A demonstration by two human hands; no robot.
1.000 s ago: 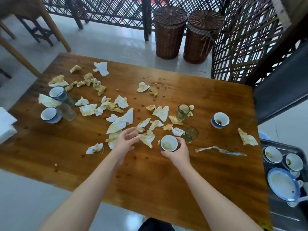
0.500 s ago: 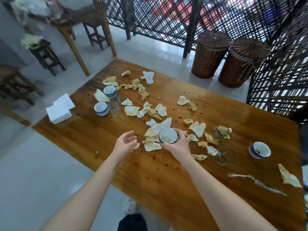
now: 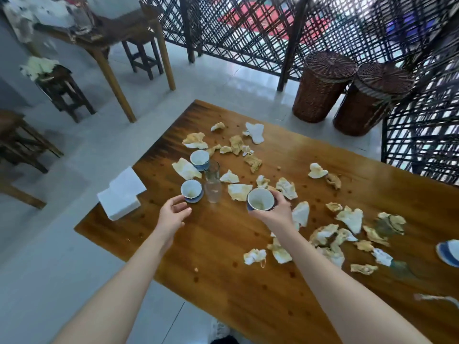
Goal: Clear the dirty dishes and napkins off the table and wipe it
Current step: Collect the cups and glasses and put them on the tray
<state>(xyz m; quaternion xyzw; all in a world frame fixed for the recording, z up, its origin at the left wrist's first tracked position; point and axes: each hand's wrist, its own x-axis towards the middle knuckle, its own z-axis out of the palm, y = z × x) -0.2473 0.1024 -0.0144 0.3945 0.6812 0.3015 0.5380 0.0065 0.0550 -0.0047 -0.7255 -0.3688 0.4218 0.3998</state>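
On the wooden table [image 3: 223, 281], seen from the head camera, there are four blue-and-white cups. The right hand [image 3: 279, 216] has its fingers clamped round the held cup [image 3: 260, 202], which is lifted near the table's middle with its mouth tilted toward the camera. The near cup [image 3: 191, 191] stands at nine o'clock from it, and the far cup [image 3: 200, 158] at ten o'clock. The edge cup [image 3: 449, 253] is cut off at three o'clock. The left hand [image 3: 173, 216] hovers just beside the near cup, fingers apart and loosely bent, holding nothing.

Two clear glasses [image 3: 212, 184] sit between the near cup and the held one. Two greenish glasses [image 3: 387, 224] lie blurred toward three o'clock. The crumpled, stained napkins [image 3: 239, 191] number well over twenty, scattered from twelve to four o'clock. One stack of clean white tissues [image 3: 121, 194] rests at the table's nine o'clock corner.

Around the table the floor is pale tile. Two wicker baskets [image 3: 323, 90] stand at one o'clock before a dark lattice screen [image 3: 248, 33]. A second table [image 3: 119, 28] with stools stands at eleven o'clock.
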